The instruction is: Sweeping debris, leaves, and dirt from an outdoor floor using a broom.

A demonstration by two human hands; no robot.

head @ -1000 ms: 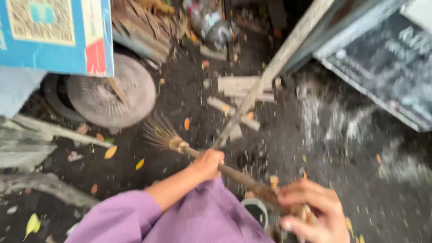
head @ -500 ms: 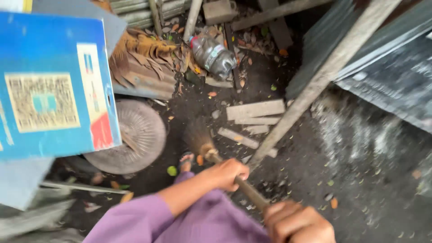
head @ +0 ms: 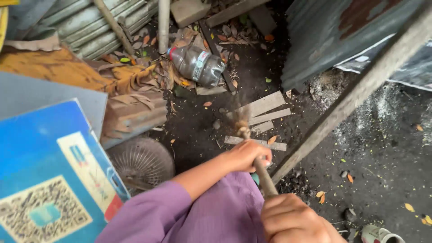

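The person holds a broom (head: 257, 158) with both hands. The left hand (head: 245, 155) sits higher up the stick, nearer the brush end, and its fingers are wrapped tight around the brown handle. The right hand (head: 292, 220) grips the lower end of the stick, close to the body, with its fingers curled shut on it too. The broom points away from the person, toward the dark dirt ground (head: 198, 126). Its brush tip (head: 240, 118) is blurry, so it may be just above the flat wood pieces (head: 265, 112) or brushing them; that is hard to tell. The stick looks stiff and thin, and the whole broom looks light, so two hands can swing it with ease. The brush end seems soft and bendy. The best place to hold it is the bare stick, one hand up and one hand down, as the hands are now. A squashed plastic bottle (head: 198, 65) lies farther off among dry leaves (head: 135, 74). A round wire fan cover (head: 141, 162) lies to the left, beside a blue box (head: 49, 180). A long grey plank (head: 355, 96) leans across on the right. The purple sleeve (head: 148, 216) covers the left arm.
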